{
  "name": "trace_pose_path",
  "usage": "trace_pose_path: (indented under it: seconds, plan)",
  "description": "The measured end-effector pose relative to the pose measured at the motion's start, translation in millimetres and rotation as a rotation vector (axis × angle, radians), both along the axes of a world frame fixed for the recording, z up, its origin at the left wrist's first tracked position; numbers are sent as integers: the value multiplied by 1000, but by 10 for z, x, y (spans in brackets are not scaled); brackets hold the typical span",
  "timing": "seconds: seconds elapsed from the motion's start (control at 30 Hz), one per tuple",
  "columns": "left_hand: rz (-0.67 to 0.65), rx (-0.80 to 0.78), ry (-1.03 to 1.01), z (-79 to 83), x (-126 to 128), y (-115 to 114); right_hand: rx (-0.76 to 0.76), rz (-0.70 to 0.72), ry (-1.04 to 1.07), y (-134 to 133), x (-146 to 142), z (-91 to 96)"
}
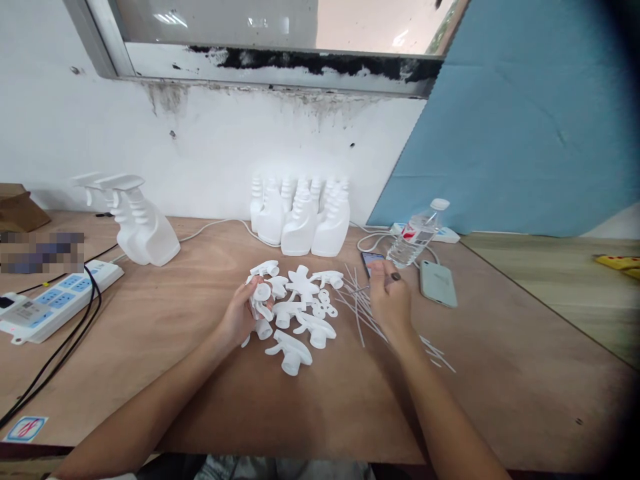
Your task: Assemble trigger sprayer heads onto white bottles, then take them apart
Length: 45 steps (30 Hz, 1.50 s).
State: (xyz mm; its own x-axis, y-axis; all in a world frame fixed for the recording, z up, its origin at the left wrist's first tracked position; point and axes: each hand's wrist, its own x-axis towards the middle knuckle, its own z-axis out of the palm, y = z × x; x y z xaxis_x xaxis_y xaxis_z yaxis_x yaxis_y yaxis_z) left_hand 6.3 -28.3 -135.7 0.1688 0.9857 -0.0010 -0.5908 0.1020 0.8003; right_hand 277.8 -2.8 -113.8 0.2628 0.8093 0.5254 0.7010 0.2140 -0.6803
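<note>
My left hand (243,315) is closed around a white spray trigger head (261,301), held just above the wooden table (150,347). A pile of loose white trigger heads (300,313) lies right beside it. My right hand (389,297) rests over a scatter of thin white dip tubes (357,303), its fingers pinched together on one tube. A cluster of white bottles without heads (300,217) stands behind the pile, by the wall.
Two assembled spray bottles (140,223) stand at the back left. A white power strip (55,300) with black cables lies at the left edge. A water bottle (417,235), two phones (439,283) and another power strip sit at the right.
</note>
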Motion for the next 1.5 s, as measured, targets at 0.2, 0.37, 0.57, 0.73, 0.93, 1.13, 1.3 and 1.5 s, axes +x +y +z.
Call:
trace_pose_path:
  seconds: [0.2,0.37,0.57,0.73,0.93,1.13,1.3,1.5]
  plan:
    - [-46,-38,84,-61,14,-19,-197,703,465,-386,-450,71]
    - [-54,-8,133,-96,24,-29,-274,976,558,-547,-684,-3]
    - [-32,2,167,-60,57,-46,-251,918,505,-545,-700,-129]
    - [-48,6,214,-86,80,-60,-245,902,509,-548,-686,-143]
    - [-54,26,231,-140,73,-58,-221,935,599,-552,-702,-158]
    - [-36,31,234,-120,104,-68,-207,948,647,-560,-689,-181]
    - [-20,17,222,-79,132,-76,-262,921,668,-557,-720,-180]
    - [-28,19,280,-54,146,-112,-301,844,621,-577,-797,-147]
